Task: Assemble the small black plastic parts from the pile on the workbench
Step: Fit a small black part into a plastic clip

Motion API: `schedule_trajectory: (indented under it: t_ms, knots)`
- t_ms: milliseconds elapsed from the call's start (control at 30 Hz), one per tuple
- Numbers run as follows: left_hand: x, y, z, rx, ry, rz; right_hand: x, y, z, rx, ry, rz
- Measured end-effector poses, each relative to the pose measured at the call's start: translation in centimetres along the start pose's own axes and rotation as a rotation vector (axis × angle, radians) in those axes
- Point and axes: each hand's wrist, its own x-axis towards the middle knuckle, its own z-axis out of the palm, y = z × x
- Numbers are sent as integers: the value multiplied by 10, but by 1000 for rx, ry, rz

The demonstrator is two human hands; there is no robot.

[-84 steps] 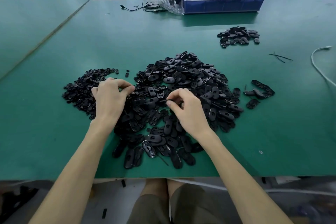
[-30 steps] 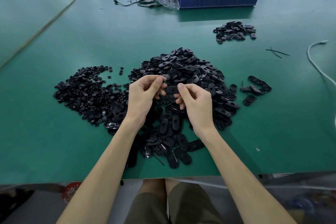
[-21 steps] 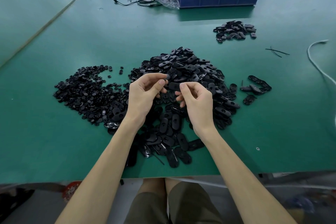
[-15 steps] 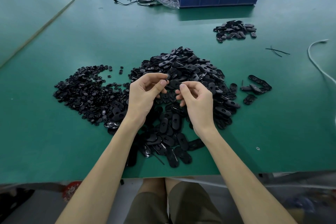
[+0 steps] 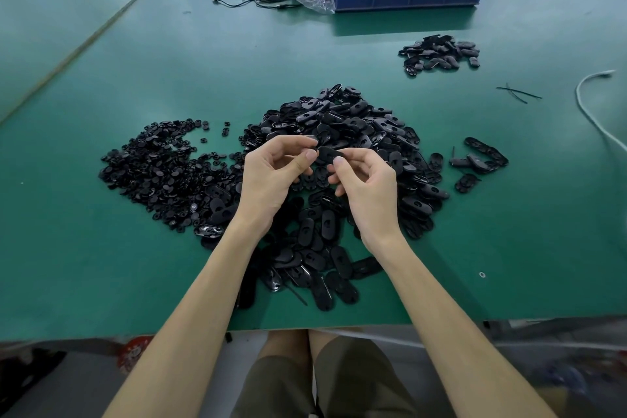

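Both hands were held just above the main pile [image 5: 342, 125] of oval black shells. Right hand [image 5: 368, 187] pinched one oval shell [image 5: 328, 153] by its right end, thumb and forefinger curled on it. Left hand [image 5: 271, 176] pinched the shell's left end between thumb and forefinger (could not tell whether a smaller piece sat there too). The heap of small round parts [image 5: 163, 163] lay left of the grip and a few loose shells [image 5: 480, 156] right of it, all on the green workbench [image 5: 237, 54].

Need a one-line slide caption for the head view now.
Over the central pile, left hand and right hand pinch one oval black part above the green workbench.
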Motion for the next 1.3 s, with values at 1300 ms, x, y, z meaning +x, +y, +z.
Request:
schedule_trajectory:
  t_ms: [1300]
  knots:
    - [0, -2, 5, 102, -2, 23, 0, -1, 0, -3, -81, 23]
